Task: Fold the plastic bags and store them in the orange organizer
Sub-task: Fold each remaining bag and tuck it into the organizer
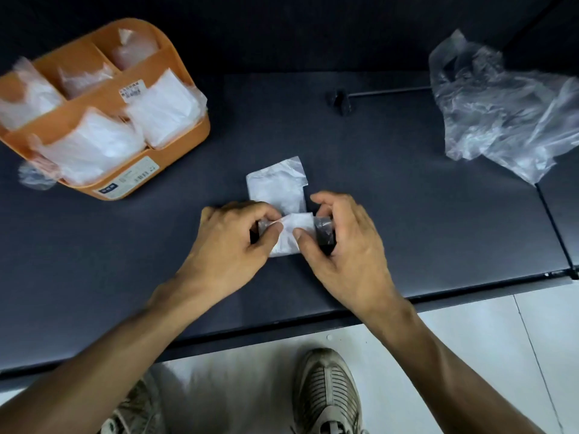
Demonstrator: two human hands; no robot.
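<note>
A clear plastic bag (279,187), folded into a narrow strip, lies on the dark table in front of me. Its near end (289,233) is turned sideways between my hands. My left hand (232,242) pinches the left end of that fold with thumb and fingers. My right hand (344,245) curls round the right end, thumb pressing on the fold. The orange organizer (125,98) stands at the far left, its compartments holding several folded bags. A loose, crumpled clear bag (504,114) lies at the far right.
A thin black rod with a small clamp (341,100) lies across the table behind the fold. The table's front edge (282,321) runs just below my wrists, with a tiled floor and my shoes beyond it. A crumpled bit of plastic (34,177) sits beside the organizer.
</note>
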